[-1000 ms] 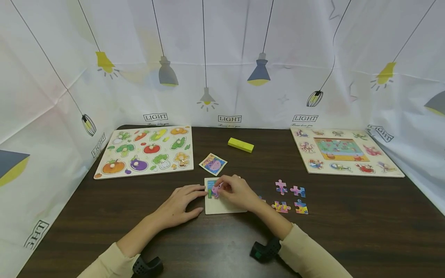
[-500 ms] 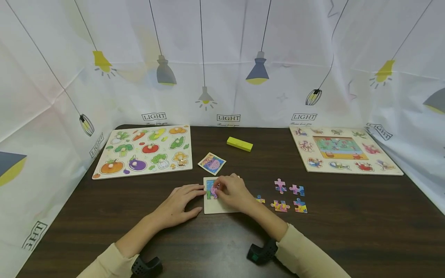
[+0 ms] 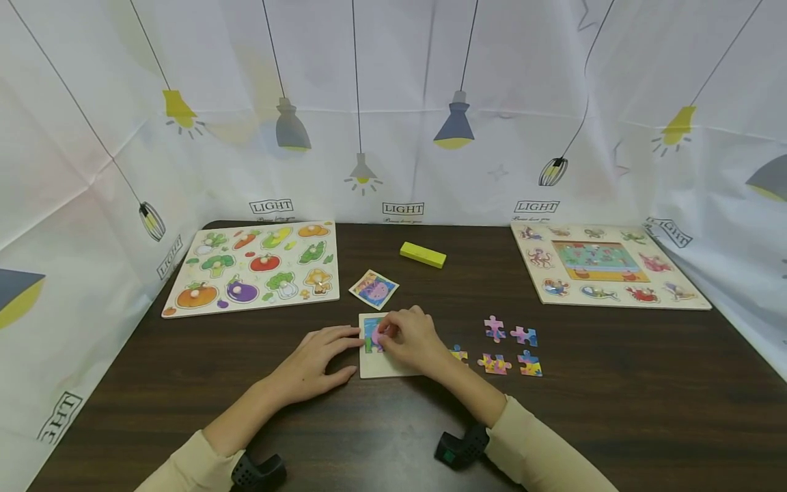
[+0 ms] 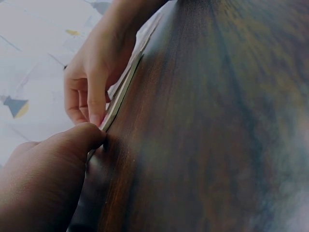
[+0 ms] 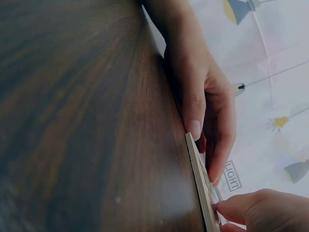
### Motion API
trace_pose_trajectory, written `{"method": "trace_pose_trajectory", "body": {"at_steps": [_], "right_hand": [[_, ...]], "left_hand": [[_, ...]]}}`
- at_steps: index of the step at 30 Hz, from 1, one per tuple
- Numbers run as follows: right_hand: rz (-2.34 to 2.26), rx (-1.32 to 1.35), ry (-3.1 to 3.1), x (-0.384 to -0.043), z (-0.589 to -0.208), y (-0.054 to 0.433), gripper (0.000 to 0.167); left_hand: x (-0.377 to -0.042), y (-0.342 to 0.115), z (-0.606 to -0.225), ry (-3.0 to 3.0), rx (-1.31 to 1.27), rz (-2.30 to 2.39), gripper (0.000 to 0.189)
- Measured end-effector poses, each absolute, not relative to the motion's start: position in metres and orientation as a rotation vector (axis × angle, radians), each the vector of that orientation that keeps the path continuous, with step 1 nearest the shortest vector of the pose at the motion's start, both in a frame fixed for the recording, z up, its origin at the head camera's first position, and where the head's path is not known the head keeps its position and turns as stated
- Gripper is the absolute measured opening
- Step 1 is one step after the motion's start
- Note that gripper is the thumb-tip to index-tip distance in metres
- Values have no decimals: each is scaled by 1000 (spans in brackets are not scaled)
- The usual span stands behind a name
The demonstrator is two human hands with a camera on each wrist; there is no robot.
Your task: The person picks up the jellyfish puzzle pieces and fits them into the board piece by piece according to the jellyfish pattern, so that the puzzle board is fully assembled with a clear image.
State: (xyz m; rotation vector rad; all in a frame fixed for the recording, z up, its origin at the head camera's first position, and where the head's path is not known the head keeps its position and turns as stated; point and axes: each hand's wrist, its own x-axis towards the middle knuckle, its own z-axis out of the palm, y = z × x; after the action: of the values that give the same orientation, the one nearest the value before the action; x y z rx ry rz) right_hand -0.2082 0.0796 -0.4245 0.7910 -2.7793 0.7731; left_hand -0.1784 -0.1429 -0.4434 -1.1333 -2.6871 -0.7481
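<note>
A small pale wooden puzzle board point(image 3: 381, 369) lies on the table between both hands, with blue, green and pink pieces in its upper left. My right hand point(image 3: 418, 345) reaches over it, pinching a pink jigsaw piece point(image 3: 376, 339) between thumb and index finger, low against the board. Most of the board's right side is hidden beneath that hand. My left hand point(image 3: 313, 362) rests flat at the left edge, fingers extended and touching the board. In the right wrist view, the left thumb and fingers lie along the board's edge point(image 5: 197, 169).
Several loose jigsaw pieces point(image 3: 494, 364) lie right of the board. Behind it are a square picture card point(image 3: 374, 290) and a yellow block point(image 3: 423, 255). A vegetable puzzle board point(image 3: 289, 301) stands back left, a sea-animal board point(image 3: 602, 294) back right. A printed curtain closes off the back.
My right hand stays over the board, its fingertips shifting slightly left on the pink piece. The left hand keeps its place. The whole head view has drifted a little.
</note>
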Motion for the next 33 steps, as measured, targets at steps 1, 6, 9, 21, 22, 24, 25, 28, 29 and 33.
{"method": "trace_pose_trajectory", "body": {"at_steps": [1, 6, 9, 21, 22, 24, 25, 28, 29, 33], "right_hand": [[771, 789, -2779, -208, -424, 80, 6], [757, 807, -2779, -207, -421, 80, 7], [777, 800, -2795, -206, -418, 82, 8], [856, 741, -2794, -210, -411, 123, 18], [860, 731, -2797, -210, -411, 127, 18], [865, 712, -2804, -211, -410, 136, 20], [863, 701, -2809, -211, -410, 140, 20], [878, 669, -2814, -211, -408, 152, 21], [883, 660, -2814, -211, -407, 156, 21], [849, 639, -2813, -211, -405, 172, 24]], "left_hand": [[-178, -143, -443, -2683, -1136, -745, 42], [-178, -143, -443, -2677, -1139, -755, 41], [-178, -143, -443, -2685, -1139, -754, 40], [-178, -144, -443, -2675, -1166, -745, 36], [-178, -145, -443, -2671, -1168, -746, 35], [-178, -145, -444, -2664, -1173, -746, 34], [-177, -145, -444, -2661, -1176, -743, 34], [-178, -145, -445, -2655, -1177, -743, 34], [-178, -145, -445, -2654, -1177, -745, 34], [-178, -144, -444, -2660, -1176, -753, 34]]}}
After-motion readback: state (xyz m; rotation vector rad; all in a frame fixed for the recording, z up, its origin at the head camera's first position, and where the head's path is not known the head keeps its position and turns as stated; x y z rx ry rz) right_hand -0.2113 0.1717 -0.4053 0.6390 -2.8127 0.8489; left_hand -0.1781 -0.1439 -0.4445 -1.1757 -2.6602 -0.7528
